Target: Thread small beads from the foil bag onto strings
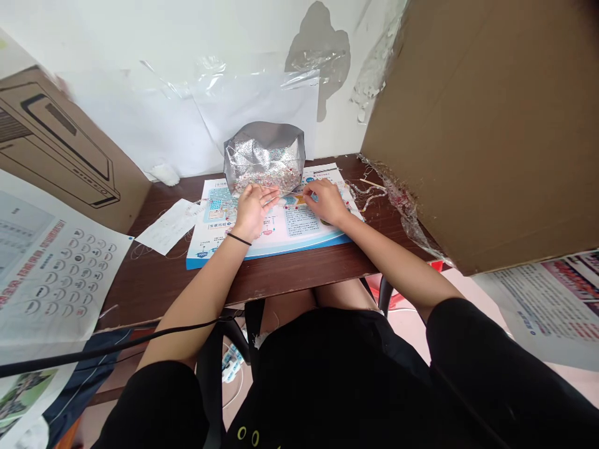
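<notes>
My left hand (254, 209) is palm up in front of a silvery bag (264, 153), its fingers partly stretched out. A thin, pale thread (294, 192) runs from its thumb and fingers across to my right hand (324, 201). My right hand is pinched on the thread's other end, with the fingertips turned toward the left hand. The bag stands with its mouth facing me, and many tiny red, pink and white beads (269, 179) lie inside. Under both hands is a printed sheet (299, 224) with a blue edge; a few red beads lie on it.
Strung beads (374, 198) lie on the brown desk (290, 271) at the right, beside crumpled clear plastic (412, 218). A white paper slip (169, 226) is at the left. Cardboard boxes (486, 125) wall in the right side and left side. A black cable (140, 337) crosses my left arm.
</notes>
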{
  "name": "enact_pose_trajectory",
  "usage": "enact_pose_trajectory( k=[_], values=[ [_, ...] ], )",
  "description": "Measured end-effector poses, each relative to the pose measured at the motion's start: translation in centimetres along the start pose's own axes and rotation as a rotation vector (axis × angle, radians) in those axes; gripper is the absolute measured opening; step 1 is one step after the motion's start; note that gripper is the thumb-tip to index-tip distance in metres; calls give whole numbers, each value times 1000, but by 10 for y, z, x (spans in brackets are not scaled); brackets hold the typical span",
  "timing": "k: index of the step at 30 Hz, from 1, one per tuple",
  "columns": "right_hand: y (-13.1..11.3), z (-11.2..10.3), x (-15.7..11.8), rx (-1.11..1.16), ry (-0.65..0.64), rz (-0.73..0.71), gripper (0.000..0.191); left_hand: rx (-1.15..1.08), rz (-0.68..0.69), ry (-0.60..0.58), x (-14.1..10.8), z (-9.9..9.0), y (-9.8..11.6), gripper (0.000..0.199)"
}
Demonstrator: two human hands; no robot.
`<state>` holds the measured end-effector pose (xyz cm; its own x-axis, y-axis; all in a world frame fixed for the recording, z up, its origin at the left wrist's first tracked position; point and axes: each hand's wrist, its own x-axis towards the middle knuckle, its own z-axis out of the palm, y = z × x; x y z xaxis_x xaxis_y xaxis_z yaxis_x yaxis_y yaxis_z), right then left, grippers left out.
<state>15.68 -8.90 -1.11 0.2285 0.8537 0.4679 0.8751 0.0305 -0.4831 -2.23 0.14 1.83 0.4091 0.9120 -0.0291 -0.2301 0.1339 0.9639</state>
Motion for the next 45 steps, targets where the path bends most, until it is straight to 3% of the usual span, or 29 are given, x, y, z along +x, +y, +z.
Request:
enact_pose_trajectory(
  k=[6,13,20,24,27,30,33,35,45],
  values=[
    [8,-8,4,-133,-47,113,18,-113,5,79,-1,-1,10,28],
    [13,-21,7,-296,-56,228,27,-80,-73,147,-7,5,20,29],
    [19,-30,9,-388,-41,317,28,-48,-57,108,-7,3,20,25],
    [23,-29,9,-347,-42,332,27,6,-118,-11,-6,1,16,26],
    [21,-26,8,-245,14,260,29,149,-81,-156,-8,2,8,26],
    [11,-21,3,-23,52,79,24,460,121,-255,-13,4,-2,22],
    [-5,-12,-3,201,-67,-116,24,749,301,-298,-18,6,-7,15],
    [-13,-7,-6,266,-162,-198,25,847,349,-298,-20,7,-8,12],
    [-10,-3,-7,298,-157,-177,10,914,369,-308,-16,4,-11,20]
  ],
)
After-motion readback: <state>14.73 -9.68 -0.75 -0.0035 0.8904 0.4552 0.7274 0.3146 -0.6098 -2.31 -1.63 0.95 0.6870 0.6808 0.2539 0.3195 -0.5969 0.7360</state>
